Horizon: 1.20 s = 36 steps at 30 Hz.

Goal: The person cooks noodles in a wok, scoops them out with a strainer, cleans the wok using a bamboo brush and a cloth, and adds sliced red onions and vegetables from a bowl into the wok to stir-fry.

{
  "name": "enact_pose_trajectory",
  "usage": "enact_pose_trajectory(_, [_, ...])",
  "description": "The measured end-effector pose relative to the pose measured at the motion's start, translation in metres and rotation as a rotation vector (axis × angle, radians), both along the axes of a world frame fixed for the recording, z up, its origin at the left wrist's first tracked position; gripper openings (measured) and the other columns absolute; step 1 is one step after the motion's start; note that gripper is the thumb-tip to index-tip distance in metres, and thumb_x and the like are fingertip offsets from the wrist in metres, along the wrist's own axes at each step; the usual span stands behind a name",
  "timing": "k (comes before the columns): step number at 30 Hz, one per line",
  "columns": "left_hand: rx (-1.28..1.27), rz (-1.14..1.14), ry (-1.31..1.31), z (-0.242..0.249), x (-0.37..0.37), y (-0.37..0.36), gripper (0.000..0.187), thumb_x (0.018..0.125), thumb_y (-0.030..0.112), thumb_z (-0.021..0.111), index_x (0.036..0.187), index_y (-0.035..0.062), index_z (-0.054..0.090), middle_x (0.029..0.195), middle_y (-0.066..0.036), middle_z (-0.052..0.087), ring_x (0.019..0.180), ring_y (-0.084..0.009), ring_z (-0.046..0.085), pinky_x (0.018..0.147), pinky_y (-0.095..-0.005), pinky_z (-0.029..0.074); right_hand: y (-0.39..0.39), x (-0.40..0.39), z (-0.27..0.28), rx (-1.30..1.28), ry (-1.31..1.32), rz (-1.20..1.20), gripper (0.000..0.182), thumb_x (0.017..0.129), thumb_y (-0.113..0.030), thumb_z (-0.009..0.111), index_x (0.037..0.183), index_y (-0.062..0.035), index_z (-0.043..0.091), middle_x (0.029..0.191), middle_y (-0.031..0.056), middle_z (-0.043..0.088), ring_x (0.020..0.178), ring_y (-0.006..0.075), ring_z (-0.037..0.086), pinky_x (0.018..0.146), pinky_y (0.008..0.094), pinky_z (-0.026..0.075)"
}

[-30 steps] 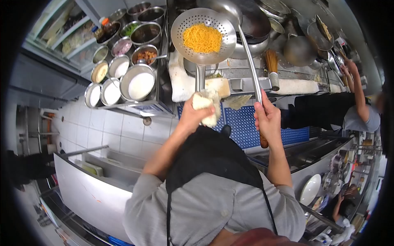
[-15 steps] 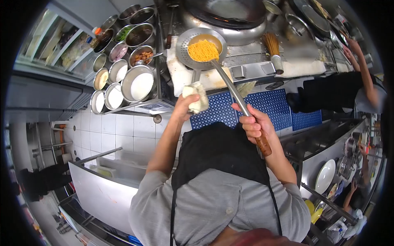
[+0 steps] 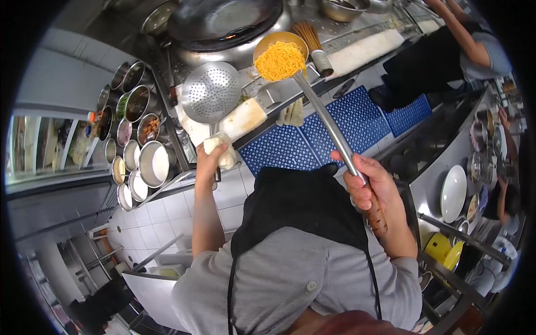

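My right hand (image 3: 368, 181) is wrapped round the handle of a long metal ladle (image 3: 326, 120). Its bowl is raised over the stove edge and heaped with yellow noodles (image 3: 280, 60). With a pale cloth (image 3: 228, 153) around the grip, my left hand (image 3: 207, 162) holds a round perforated skimmer (image 3: 211, 92). No food shows in the skimmer, whose disc sits left of the ladle and apart from it.
A dark wok (image 3: 229, 25) rests on the stove ahead. Beside the ladle lies a bamboo brush (image 3: 308, 39). Several metal containers (image 3: 154, 163) of ingredients stand at left. A co-worker (image 3: 435, 61) is at the right. Behind me is a counter with a white plate (image 3: 453, 192).
Ladle and skimmer have separated: the noodle-filled ladle was over the skimmer and is now to its right. My left hand has moved left with the skimmer. The view has turned.
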<state>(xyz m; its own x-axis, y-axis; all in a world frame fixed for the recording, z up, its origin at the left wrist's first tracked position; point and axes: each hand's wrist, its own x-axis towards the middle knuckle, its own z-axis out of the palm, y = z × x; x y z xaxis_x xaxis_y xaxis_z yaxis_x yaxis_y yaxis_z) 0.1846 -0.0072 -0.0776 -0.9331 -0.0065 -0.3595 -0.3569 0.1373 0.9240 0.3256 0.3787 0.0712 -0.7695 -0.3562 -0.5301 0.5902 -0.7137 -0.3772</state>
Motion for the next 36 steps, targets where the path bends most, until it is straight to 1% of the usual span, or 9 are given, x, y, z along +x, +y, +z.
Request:
enact_pose_trajectory(3, [0.063,-0.008,-0.098,-0.007,0.004,-0.004,0.037,0.082,0.015,0.073,0.112,-0.0061,0.064,0.1,-0.012,0.07,0.086,-0.0198,0.068,0.076,-0.0325,0.054,0.003,-0.001,-0.001,0.063,-0.058,-0.028,0.041,0.105,-0.029,0.049,0.136,-0.0024,0.051,0.065,0.0014,0.051,0.042,0.0062,0.043,0.034,0.0231,0.038])
enact_pose_trajectory(7, [0.489,0.144,-0.266,-0.012,0.025,-0.009,0.05,0.084,0.018,0.073,0.125,-0.0036,0.056,0.105,-0.012,0.067,0.088,-0.0231,0.069,0.079,-0.0363,0.058,-0.005,-0.012,-0.007,0.035,-0.041,0.03,0.043,0.105,-0.031,0.049,0.137,-0.0023,0.05,0.066,0.0007,0.05,0.043,0.0057,0.043,0.034,0.023,0.04])
enact_pose_trajectory(14, [0.515,0.112,-0.093,0.005,0.036,0.002,0.049,0.081,0.017,0.075,0.123,-0.0036,0.058,0.105,-0.013,0.068,0.089,-0.0223,0.069,0.078,-0.0365,0.058,-0.049,-0.047,-0.01,-0.134,0.083,0.182,0.046,0.106,-0.032,0.048,0.141,-0.0022,0.047,0.067,0.0006,0.049,0.044,0.0056,0.045,0.034,0.0226,0.042])
enact_pose_trajectory(17, [0.515,0.097,-0.09,0.03,0.042,0.0,0.047,0.082,0.016,0.074,0.122,-0.0042,0.059,0.103,-0.012,0.069,0.09,-0.0214,0.069,0.078,-0.0356,0.058,-0.067,-0.062,-0.013,0.033,0.171,0.245,0.045,0.106,-0.032,0.047,0.14,-0.0021,0.047,0.067,0.0009,0.05,0.044,0.0056,0.045,0.034,0.0231,0.042])
enact_pose_trajectory(21, [0.544,0.083,-0.077,0.058,0.048,-0.004,0.048,0.082,0.017,0.074,0.123,-0.0046,0.059,0.104,-0.013,0.069,0.089,-0.0208,0.07,0.077,-0.0347,0.058,-0.105,-0.08,-0.044,0.815,0.369,0.376,0.034,0.104,-0.024,0.052,0.127,-0.0001,0.058,0.061,-0.0018,0.049,0.043,0.0054,0.048,0.033,0.0229,0.04])
enact_pose_trajectory(22, [0.557,0.085,-0.068,0.064,0.05,-0.003,0.048,0.082,0.017,0.074,0.123,-0.0046,0.059,0.104,-0.013,0.069,0.089,-0.0206,0.07,0.077,-0.0345,0.058,-0.107,-0.085,-0.052,0.959,0.432,0.422,0.033,0.101,-0.02,0.057,0.126,0.0001,0.059,0.061,0.0053,0.058,0.045,0.0174,0.058,0.037,0.0323,0.046])
enact_pose_trajectory(25, [0.599,0.079,-0.041,0.062,0.048,-0.004,0.048,0.081,0.017,0.074,0.122,-0.004,0.059,0.102,-0.012,0.069,0.086,-0.0199,0.07,0.074,-0.0339,0.058,-0.102,-0.092,-0.088,1.905,1.094,0.35,0.041,0.098,-0.016,0.058,0.136,-0.002,0.055,0.072,0.0203,0.066,0.057,0.0359,0.066,0.052,0.0433,0.052])
enact_pose_trajectory(26, [0.616,0.088,-0.03,0.058,0.047,-0.004,0.048,0.081,0.018,0.074,0.121,-0.0036,0.059,0.102,-0.012,0.069,0.085,-0.0198,0.07,0.073,-0.0335,0.058,-0.099,-0.092,-0.086,1.988,1.106,0.345,0.048,0.094,-0.019,0.062,0.138,-0.0021,0.052,0.076,0.0271,0.065,0.067,0.0445,0.066,0.062,0.0506,0.053])
enact_pose_trajectory(36, [0.543,0.071,0.102,0.062,0.051,0.007,0.039,0.081,0.012,0.075,0.116,-0.0012,0.063,0.098,-0.008,0.069,0.085,-0.0161,0.067,0.075,-0.0316,0.055,-0.103,-0.102,-0.064,2.076,1.141,0.257,0.051,0.094,-0.016,0.064,0.141,-0.0015,0.05,0.083,0.0268,0.067,0.071,0.0438,0.067,0.063,0.05,0.053])
